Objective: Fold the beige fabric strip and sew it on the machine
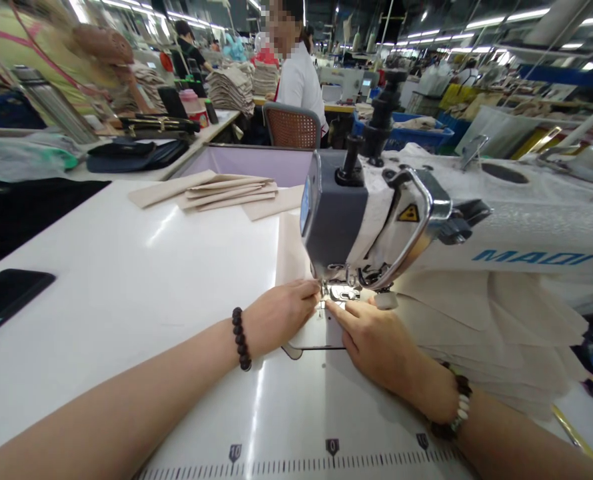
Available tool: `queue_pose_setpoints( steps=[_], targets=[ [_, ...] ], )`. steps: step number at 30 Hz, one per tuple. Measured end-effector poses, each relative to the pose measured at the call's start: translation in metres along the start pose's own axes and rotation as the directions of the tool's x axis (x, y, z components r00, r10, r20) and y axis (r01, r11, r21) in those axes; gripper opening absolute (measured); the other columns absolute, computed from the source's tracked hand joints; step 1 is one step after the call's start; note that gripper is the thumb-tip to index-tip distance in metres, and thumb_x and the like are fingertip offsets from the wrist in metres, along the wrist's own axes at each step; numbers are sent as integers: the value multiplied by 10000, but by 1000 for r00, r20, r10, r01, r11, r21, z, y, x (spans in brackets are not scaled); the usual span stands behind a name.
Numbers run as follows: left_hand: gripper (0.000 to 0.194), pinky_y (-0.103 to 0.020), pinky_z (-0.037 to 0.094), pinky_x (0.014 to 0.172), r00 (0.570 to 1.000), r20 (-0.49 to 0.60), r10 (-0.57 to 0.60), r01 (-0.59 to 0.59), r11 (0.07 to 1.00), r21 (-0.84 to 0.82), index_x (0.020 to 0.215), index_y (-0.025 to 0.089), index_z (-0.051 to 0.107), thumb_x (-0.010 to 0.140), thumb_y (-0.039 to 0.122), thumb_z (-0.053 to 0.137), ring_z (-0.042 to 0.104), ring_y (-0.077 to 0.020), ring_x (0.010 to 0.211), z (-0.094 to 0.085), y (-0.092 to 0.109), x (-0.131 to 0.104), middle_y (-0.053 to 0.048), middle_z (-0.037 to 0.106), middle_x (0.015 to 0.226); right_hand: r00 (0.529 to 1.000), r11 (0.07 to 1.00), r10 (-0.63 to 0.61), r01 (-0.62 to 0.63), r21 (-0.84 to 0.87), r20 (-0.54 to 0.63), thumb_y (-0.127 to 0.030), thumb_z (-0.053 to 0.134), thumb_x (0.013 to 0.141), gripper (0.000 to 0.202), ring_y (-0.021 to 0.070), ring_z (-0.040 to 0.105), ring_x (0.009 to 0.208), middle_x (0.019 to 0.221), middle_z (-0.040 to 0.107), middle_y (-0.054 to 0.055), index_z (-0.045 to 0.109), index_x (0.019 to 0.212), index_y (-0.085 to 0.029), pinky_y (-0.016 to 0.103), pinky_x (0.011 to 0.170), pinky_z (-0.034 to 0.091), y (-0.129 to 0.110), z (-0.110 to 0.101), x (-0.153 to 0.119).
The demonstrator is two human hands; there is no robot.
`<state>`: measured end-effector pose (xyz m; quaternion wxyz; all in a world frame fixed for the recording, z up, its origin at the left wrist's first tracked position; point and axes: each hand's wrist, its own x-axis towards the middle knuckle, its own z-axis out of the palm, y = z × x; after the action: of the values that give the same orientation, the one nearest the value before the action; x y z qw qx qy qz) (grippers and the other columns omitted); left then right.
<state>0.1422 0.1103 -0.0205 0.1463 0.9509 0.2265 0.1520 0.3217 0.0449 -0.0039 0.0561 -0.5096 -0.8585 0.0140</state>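
Observation:
My left hand (281, 313) and my right hand (371, 337) meet at the presser foot (340, 292) of a white sewing machine (426, 220). Both sets of fingertips press a small beige fabric piece (290, 257) flat on the needle plate; the piece runs back behind the machine head. Dark beads circle my left wrist, mixed beads my right. A stack of beige cut pieces (496, 327) lies under the machine arm to the right of my right hand.
More beige pieces (216, 190) lie at the back of the white table (126, 287), which has a ruler scale at its front edge. A black phone (6, 297) lies far left. A person in white sits on a chair (292, 127) ahead, other workers beyond.

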Motion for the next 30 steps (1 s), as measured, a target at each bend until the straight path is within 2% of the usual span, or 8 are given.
queue_pose_setpoints(
  steps=[7,11,17,20,25,30],
  targets=[
    [160,-278,496,755,999,-11,-37,39,987,153,833,81,592,882,88,440,558,-160,770,-11,5,4,-54,570,818,1000,1000,4,-4,7,-6,-92,447,775,353,170,528,707,814,634,39,534,1110,-158,295,638,316,0,0,1],
    [117,-287,492,755,998,-20,-57,60,985,161,870,85,602,855,84,486,565,-174,791,-9,4,4,-62,588,868,1000,1000,11,-11,17,8,-87,451,770,359,172,538,709,843,640,41,533,1111,-165,293,624,312,-1,-2,1],
    [143,-367,465,858,999,-11,-45,46,991,127,951,112,597,865,134,484,562,-219,914,-11,-2,2,-83,604,969,1000,1000,13,-13,26,7,-91,445,784,343,168,537,699,832,637,39,532,1107,-170,292,593,291,-1,-3,1],
    [184,-395,482,839,996,48,-74,69,992,109,978,97,595,879,193,473,550,-241,928,-17,8,-3,-111,600,985,1000,999,-4,3,51,22,-97,445,786,333,165,536,682,829,633,40,527,1102,-165,294,592,289,0,-4,-1],
    [179,-385,505,814,981,154,-120,116,993,30,950,101,590,863,240,516,551,-233,916,-26,40,-14,-110,588,934,998,995,-45,42,90,32,-86,433,798,272,149,524,691,813,615,30,540,1036,-164,288,604,290,3,-6,-4],
    [122,-366,505,827,980,183,-74,71,997,22,921,115,587,860,192,515,560,-219,917,-18,50,-19,-103,578,953,992,984,-122,118,135,16,-119,440,805,259,151,503,722,816,598,33,546,1036,-164,287,613,298,7,-8,-8]
  ],
)
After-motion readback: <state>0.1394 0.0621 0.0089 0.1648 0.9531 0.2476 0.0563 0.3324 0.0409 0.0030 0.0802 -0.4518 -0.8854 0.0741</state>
